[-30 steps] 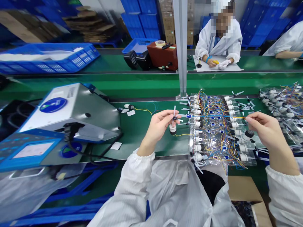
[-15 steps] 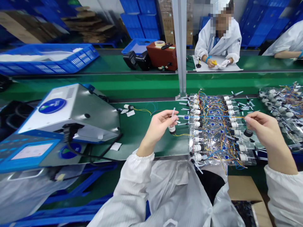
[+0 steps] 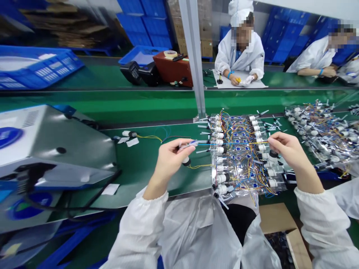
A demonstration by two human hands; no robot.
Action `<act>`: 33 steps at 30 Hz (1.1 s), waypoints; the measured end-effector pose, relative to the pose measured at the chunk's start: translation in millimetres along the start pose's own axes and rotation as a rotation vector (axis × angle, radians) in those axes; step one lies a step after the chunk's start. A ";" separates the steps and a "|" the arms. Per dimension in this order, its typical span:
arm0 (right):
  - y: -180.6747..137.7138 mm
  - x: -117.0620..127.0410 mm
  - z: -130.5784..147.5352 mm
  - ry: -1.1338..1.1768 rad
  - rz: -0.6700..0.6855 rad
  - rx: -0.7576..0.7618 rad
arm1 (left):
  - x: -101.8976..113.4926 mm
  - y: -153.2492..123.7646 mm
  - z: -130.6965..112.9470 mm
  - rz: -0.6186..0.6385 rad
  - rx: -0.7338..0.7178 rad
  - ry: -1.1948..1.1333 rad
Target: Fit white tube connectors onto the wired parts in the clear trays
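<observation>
- Left hand [image 3: 169,157]: thumb and fingers pinching a small clear-and-blue part [image 3: 193,143], left of the tray, above the desk [image 3: 148,179].
- Right hand [image 3: 287,149]: thumb and index fingertip pressed together on the far end of a wire run [image 3: 234,143].
- Wire run is straight between the hands, blue on the left stretch, yellow toward the right, passing over the clear tray [image 3: 213,175].
- White-and-black cylinder [image 3: 186,161] just below the left fingers, yellow leads off to its right.
- Black-ended cylinder [image 3: 273,153] just under the right fingers; can't tell from here whether they touch.
- Tray carries two columns of white cylinders [image 3: 221,178], tangled coloured wires between.
- Lone cylinder [image 3: 128,133] and paper slips [image 3: 132,142] lie near the metal-cased instrument [image 3: 84,149].
</observation>
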State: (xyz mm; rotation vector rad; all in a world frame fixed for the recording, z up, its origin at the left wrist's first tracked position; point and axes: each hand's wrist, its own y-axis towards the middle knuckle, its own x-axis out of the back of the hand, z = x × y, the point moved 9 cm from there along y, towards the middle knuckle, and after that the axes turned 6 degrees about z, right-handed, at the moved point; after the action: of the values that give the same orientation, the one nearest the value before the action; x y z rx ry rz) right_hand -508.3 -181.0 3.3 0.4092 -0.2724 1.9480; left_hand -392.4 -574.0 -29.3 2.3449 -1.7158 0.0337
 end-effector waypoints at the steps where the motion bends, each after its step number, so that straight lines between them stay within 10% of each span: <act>1: 0.9 1.7 -0.3 0.016 0.006 0.000 | 4.1 0.4 1.9 -0.039 -0.002 -0.042; 10: 6.2 10.6 6.0 0.217 0.065 0.090 | 4.2 9.3 -0.5 -0.101 -0.019 -0.332; 22: 10.6 19.3 6.1 0.007 0.032 -0.020 | 31.1 15.0 -37.9 -0.237 -0.182 -0.193; 33: -4.3 34.2 8.5 -0.266 0.117 -0.023 | 39.1 22.7 -18.0 -0.196 -0.113 -0.261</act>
State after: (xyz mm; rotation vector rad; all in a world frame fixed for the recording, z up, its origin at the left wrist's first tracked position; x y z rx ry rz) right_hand -515.6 -153.8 24.8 0.6512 -0.4992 2.0012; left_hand -399.4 -613.5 -1.6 2.5080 -1.5369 -0.4092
